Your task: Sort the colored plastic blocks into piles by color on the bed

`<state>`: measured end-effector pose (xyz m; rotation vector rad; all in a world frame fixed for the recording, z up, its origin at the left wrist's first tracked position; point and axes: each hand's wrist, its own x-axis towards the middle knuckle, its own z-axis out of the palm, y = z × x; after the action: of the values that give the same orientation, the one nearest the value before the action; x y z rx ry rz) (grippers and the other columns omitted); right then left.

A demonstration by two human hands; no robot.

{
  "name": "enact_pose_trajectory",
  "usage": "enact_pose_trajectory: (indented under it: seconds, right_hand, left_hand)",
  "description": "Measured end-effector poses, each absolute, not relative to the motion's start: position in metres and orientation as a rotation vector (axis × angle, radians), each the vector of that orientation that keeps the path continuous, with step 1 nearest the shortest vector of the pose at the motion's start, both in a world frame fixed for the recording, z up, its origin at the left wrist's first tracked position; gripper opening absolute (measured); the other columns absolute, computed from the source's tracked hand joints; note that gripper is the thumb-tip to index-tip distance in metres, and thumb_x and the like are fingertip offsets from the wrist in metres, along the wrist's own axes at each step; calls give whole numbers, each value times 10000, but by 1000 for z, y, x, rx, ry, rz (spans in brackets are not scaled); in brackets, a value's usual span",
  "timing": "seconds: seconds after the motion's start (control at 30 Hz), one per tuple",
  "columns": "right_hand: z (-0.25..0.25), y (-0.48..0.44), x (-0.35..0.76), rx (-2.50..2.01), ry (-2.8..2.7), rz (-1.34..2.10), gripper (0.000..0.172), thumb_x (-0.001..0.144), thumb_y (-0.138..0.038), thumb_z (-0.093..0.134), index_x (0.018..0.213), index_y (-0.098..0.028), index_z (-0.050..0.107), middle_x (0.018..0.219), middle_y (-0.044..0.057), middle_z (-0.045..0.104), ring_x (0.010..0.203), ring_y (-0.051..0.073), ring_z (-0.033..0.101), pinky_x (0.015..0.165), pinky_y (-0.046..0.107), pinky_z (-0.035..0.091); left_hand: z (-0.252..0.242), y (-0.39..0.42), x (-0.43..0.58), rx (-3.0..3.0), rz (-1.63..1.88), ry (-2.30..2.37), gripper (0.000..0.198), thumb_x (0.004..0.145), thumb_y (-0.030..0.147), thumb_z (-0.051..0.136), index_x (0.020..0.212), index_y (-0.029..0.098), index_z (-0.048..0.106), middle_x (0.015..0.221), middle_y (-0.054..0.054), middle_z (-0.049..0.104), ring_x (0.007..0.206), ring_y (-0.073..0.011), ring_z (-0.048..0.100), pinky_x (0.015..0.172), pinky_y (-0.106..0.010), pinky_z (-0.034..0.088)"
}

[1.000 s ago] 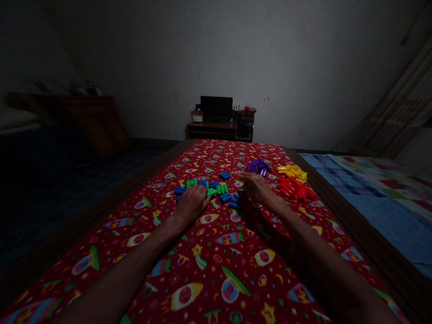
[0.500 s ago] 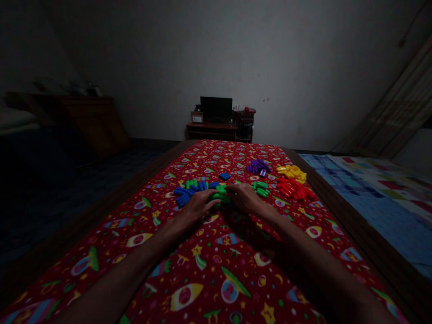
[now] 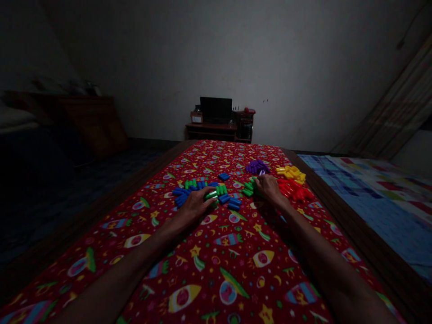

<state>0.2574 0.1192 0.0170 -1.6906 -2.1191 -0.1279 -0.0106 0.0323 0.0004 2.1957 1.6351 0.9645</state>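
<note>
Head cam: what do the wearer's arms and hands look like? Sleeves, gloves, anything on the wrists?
Left hand and right hand are bare, no gloves. Both forearms are bare to the frame edge, no sleeves in view. No watch, ring or bracelet shows, though the light is dim.

Very dim and underexposed; only the red patterned cloth (image 3: 216,252) and far wall (image 3: 270,67) catch weak light, the left side sinks into black, and wide-angle bending stretches the edges
</note>
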Motion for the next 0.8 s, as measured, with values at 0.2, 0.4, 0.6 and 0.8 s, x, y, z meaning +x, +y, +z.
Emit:
enact_pose_trajectory:
  seconds: [0.2, 0.4, 0.6, 0.8]
  right_hand:
    - [37, 107, 240, -1349, -2101, 13, 355, 915, -258, 431, 786, -107, 725, 725, 79, 689, 655, 155, 590, 599, 233, 337]
    - [46, 67, 197, -741, -2461, 438, 257, 881, -241, 521, 1044, -153, 699, 811, 48, 703, 684, 141, 608, 604, 205, 369]
    - [58, 86, 234, -1078, -2460, 331, 262, 784, -122, 573, 993, -151, 728, 840, 71, 723, 708, 160, 626, 613, 213, 380]
    - [53, 114, 272, -1321, -2584, 436, 285, 727, -99, 561, 950, -128, 737, 781, 48, 717, 671, 146, 598, 569, 194, 367]
  left_hand:
    - [6, 33, -5, 2066, 1036, 1639, 401, 751, 345, 614, 1125, 200, 631, 957, -21, 734, 799, -213, 687, 715, -308, 541]
    - [3, 30, 5, 1978, 1116, 1450, 361, 749, 346, 610, 1073, 190, 629, 981, -33, 733, 875, -222, 693, 792, -343, 554]
    - [0, 33, -3, 2124, 1157, 1504, 268, 821, 321, 547, 1043, 192, 623, 990, -61, 718, 878, -207, 678, 835, -366, 537]
    - [-9, 40, -24, 2445, 1099, 1580, 228, 892, 245, 440, 984, 186, 641, 1016, -79, 680, 977, -218, 628, 905, -391, 495]
